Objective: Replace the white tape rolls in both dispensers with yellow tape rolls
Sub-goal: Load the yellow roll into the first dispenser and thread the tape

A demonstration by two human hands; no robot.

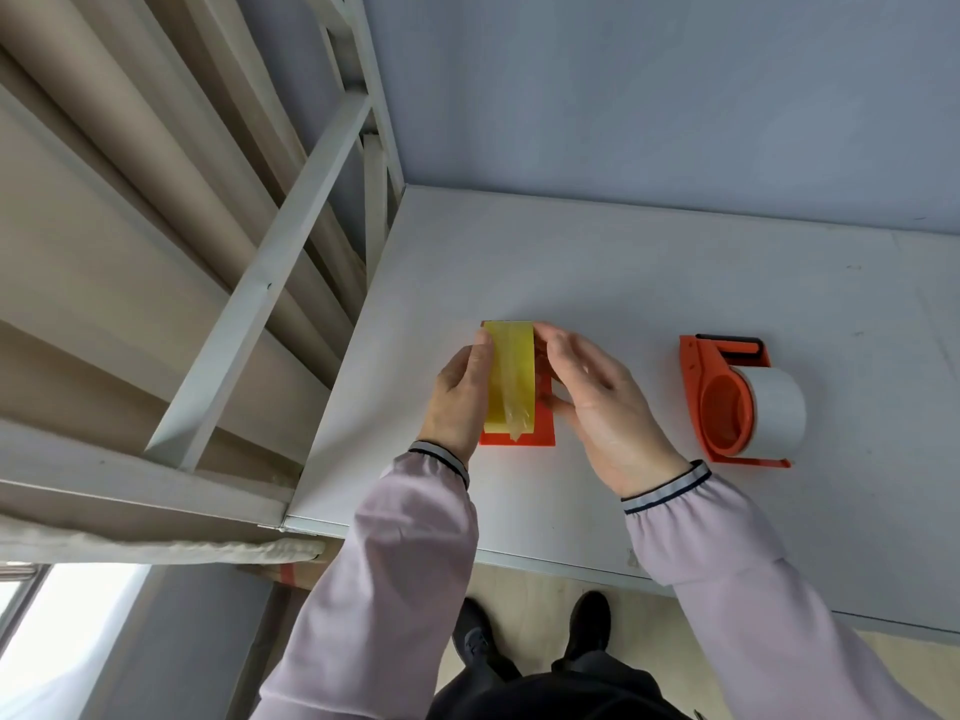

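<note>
A yellow tape roll [511, 379] sits in an orange dispenser [540, 431] near the middle of the white table [623, 283]. My left hand [457, 402] holds the roll's left side, thumb on its top edge. My right hand [597, 402] grips the right side of the roll and dispenser; most of this dispenser is hidden by both hands. A loose tape end hangs at the roll's near edge. To the right, a second orange dispenser [719, 407] lies apart from my hands with a white tape roll [776, 410] in it.
A white metal frame [260, 283] with beige rolls [104, 163] behind it stands left of the table. A pale blue wall [649, 96] backs the table. My shoes [530, 631] stand on the wooden floor below the table's front edge.
</note>
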